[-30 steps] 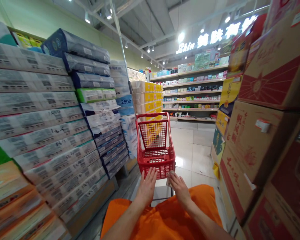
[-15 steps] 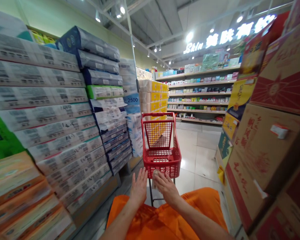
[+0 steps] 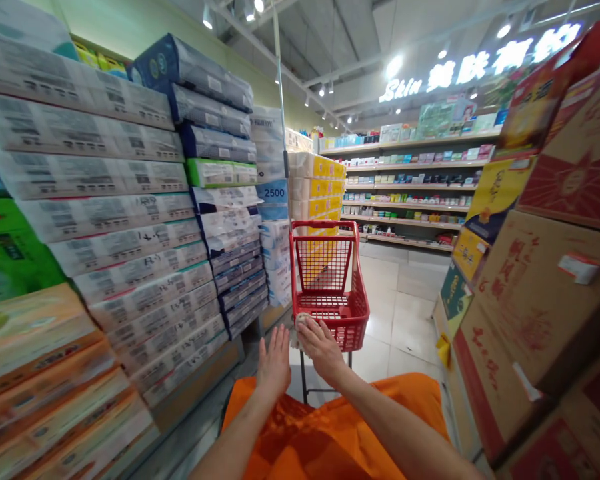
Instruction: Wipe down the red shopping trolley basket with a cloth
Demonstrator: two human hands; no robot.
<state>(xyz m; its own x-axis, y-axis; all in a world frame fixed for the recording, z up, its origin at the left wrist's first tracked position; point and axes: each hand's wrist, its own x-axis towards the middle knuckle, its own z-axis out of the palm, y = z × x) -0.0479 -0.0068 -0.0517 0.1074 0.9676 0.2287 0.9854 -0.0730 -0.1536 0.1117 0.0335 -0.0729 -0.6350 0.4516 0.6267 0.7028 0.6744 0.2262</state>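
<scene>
A red mesh shopping basket [image 3: 356, 312] on a dark wheeled stand stands in the aisle right in front of me. My right hand [image 3: 323, 347] presses a small white cloth [image 3: 301, 321] against the basket's near left corner, fingers curled over it. My left hand [image 3: 274, 361] hovers just left of it, below the rim, fingers stretched out and holding nothing. Both forearms reach out over my orange garment [image 3: 330, 433].
Tall stacks of wrapped tissue packs [image 3: 130, 233] line the left side. Brown and red cardboard boxes [image 3: 540, 280] are piled close on the right. Pale tiled floor [image 3: 405, 313] runs ahead to shelves of small goods [image 3: 405, 193] under a lit sign.
My right hand slid with the cloth from the basket's near right side leftward to its near left corner. My left hand stayed open beside it. The view drifted, so the basket sits further right.
</scene>
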